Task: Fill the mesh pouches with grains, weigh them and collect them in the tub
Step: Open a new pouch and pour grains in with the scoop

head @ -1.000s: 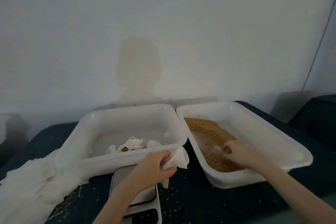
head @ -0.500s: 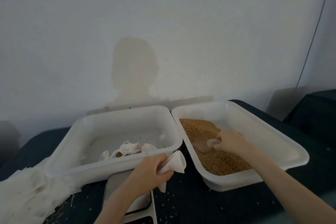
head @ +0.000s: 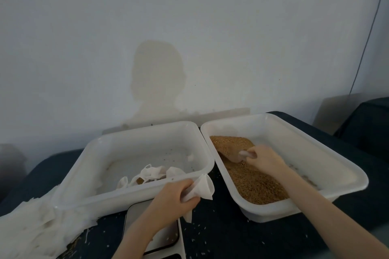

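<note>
Currently the right hand (head: pixel 265 159) has its fingers curled round the handle of a translucent scoop (head: pixel 232 153), whose bowl is dug into the grains (head: pixel 252 181) just beyond the fingertips. These grains lie in the right-hand white tub (head: pixel 345 176). The left hand (head: pixel 172 197) grips an empty mesh pouch (head: pixel 203 187), fingers clenched round its lower part, with the mouth flared open just past the thumb and turned toward the grain tub.

Filled pouches (head: pixel 153 174) rest in the left-hand tub (head: pixel 88 176), just beyond the left knuckles. A kitchen scale (head: pixel 162 235) sits under the left wrist – its display is not readable. A stack of spare mesh pouches (head: pixel 35 229) lies well to the left of that hand.

Probable faults from this point:

- Spillage during transfer. The pouch mouth is narrow and soft, and it sits over the dark table cover (head: pixel 231 237), not over the tub; an overloaded or tilted scoop would shed grains into the gap between the hands. Loose grains already lie there.
- Mouth collapse. A tighter left grip could close the opening – grains would then run off the outside.
- False weight. Stray grains on the scale platform could skew a reading.
</note>
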